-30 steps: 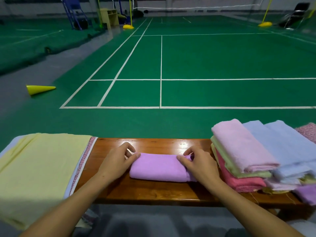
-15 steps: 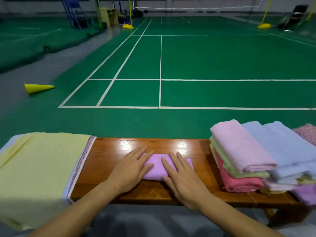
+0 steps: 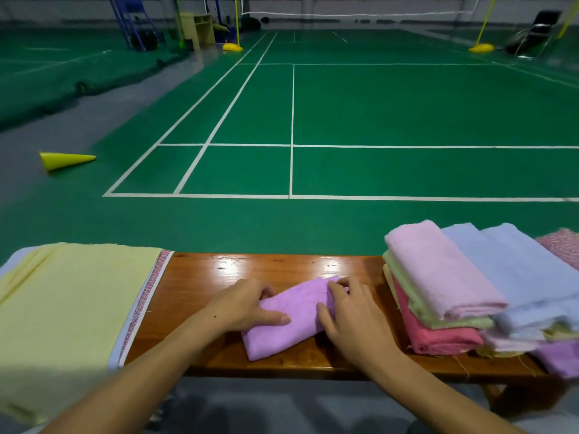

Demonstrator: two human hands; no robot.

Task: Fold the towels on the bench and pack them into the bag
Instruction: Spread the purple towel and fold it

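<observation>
Head view: left hand (image 3: 242, 305) lies on the near-left part of a folded purple towel (image 3: 291, 317), thumb stretched flat across the top face, the other fingers curled over the towel's far-left edge, gripping it. Right hand (image 3: 351, 311) rests on the towel's right part, thumb on the top face and fingertips bent onto the far-right corner; whether it pinches a layer or only presses cannot be told. The towel lies on the wooden desk (image 3: 200, 277), roughly mid-length, its long axis running diagonally from the near-left corner toward the far-right corner, which points at the stack. Just to the right, apart from the towel, stands a stack of folded towels (image 3: 445, 289): pale pink on top, pale green beneath, then a deep pink one, with light blue and other pieces overlapping further right. On the left end of the desk lies a yellow cloth (image 3: 69, 308) with a patterned border, draped over the near edge. Beyond the desk is a green court floor (image 3: 407, 114) with white lines; a yellow cone (image 3: 64, 159) lies on its side at far left.
</observation>
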